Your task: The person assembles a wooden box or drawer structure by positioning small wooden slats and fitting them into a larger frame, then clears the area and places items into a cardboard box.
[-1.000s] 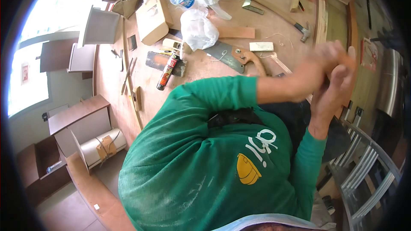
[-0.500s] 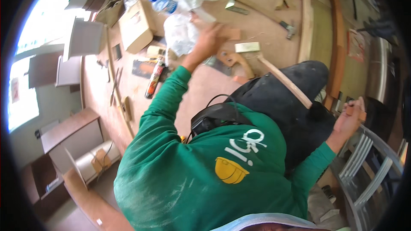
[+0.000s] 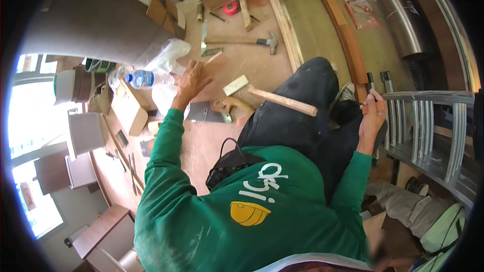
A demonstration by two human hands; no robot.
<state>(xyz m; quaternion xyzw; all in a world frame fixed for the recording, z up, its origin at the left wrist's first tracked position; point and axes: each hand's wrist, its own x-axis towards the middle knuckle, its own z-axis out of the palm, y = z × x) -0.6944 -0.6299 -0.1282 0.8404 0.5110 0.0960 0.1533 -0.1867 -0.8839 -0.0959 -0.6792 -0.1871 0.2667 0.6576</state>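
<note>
Hands apart: my left hand lies spread on a flat brown wooden board; at three o'clock, my right hand grips a grey metal ladder rail.

- Near your left hand lies a clear plastic water bottle on its side, with a blue label and cap.
- Just beside the bottle sits a plain brown cardboard box.
- A crumpled clear plastic bag lies above the bottle.
- At the far upper right you see a flat red-and-white printed packet.
</note>
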